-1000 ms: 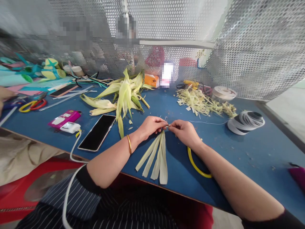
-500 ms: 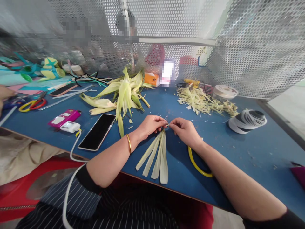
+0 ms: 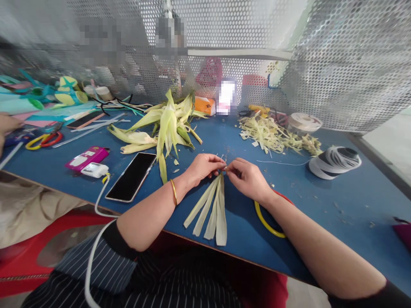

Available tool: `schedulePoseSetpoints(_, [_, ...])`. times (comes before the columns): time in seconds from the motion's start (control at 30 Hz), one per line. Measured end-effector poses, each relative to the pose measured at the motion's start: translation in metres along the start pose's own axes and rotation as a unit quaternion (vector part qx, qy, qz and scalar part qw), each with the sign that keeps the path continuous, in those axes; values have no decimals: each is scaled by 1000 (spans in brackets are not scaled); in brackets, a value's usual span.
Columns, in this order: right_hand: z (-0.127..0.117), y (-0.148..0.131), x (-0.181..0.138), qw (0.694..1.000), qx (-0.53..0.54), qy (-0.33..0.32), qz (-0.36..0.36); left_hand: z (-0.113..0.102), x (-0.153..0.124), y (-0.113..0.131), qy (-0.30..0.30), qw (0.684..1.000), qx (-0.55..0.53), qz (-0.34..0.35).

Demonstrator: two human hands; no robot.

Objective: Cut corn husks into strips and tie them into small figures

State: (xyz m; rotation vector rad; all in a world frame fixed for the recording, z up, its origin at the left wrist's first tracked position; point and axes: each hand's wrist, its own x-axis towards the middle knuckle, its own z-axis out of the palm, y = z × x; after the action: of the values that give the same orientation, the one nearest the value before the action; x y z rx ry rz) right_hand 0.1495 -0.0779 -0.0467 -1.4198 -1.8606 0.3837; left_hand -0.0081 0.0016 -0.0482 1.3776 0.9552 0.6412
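My left hand (image 3: pixel 208 166) is closed in a pinch on the gathered top of a bundle of corn husk strips (image 3: pixel 210 209). The pale strips fan out downwards over the blue table towards its front edge. Fingertips of my right hand (image 3: pixel 245 176) are pressed together right beside that gathered end, almost touching the left fingers. What they grip is too small to make out. Below my right wrist lies a yellow loop handle (image 3: pixel 268 222), with a bit of red beside it; the forearm covers the rest. Fine pale ends stick up behind my fingertips.
Whole corn husks (image 3: pixel 170 124) lie behind my left hand, shredded husk (image 3: pixel 266 132) at the back right. A thread spool (image 3: pixel 335 162) stands right, its loose thread trailing inward. A phone (image 3: pixel 131 177), purple device (image 3: pixel 86 158) and scissors (image 3: pixel 45 140) lie left. Mesh panels (image 3: pixel 237 25) border the back.
My right hand has turned slightly and its fingertips have come a little closer to the left ones. A red part beside the yellow handle now shows. The husk strips stay almost in place.
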Motion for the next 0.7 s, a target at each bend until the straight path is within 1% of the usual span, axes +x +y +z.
schedulePoseSetpoints(0.13, [-2, 0, 1, 998, -30, 21, 46, 0, 0, 0, -2, 1000, 11, 4])
schedulePoseSetpoints(0.2, [-1, 2, 2, 997, -24, 32, 68, -1, 0, 1, -7, 999, 30, 8])
schedulePoseSetpoints(0.23, [0, 4, 3, 996, -5, 36, 85, -2, 0, 1, -11, 999, 44, 14])
schedulePoseSetpoints(0.3, [3, 7, 4, 989, 74, 29, 128, -4, 1, 1, -20, 996, 76, 40])
schedulePoseSetpoints(0.4, [10, 10, 7, 959, 221, -9, 179, -9, 4, -1, -34, 987, 122, 102])
schedulePoseSetpoints(0.43, [12, 10, 7, 948, 255, -19, 188, -10, 5, -2, -34, 982, 141, 123])
schedulePoseSetpoints(0.5, [14, 10, 8, 936, 291, -34, 196, -13, 6, -3, -29, 969, 187, 156])
schedulePoseSetpoints(0.6, [15, 10, 8, 935, 292, -53, 194, -14, 4, -1, -22, 951, 251, 177])
schedulePoseSetpoints(0.7, [14, 10, 8, 941, 270, -53, 194, -13, 0, 4, -16, 938, 293, 182])
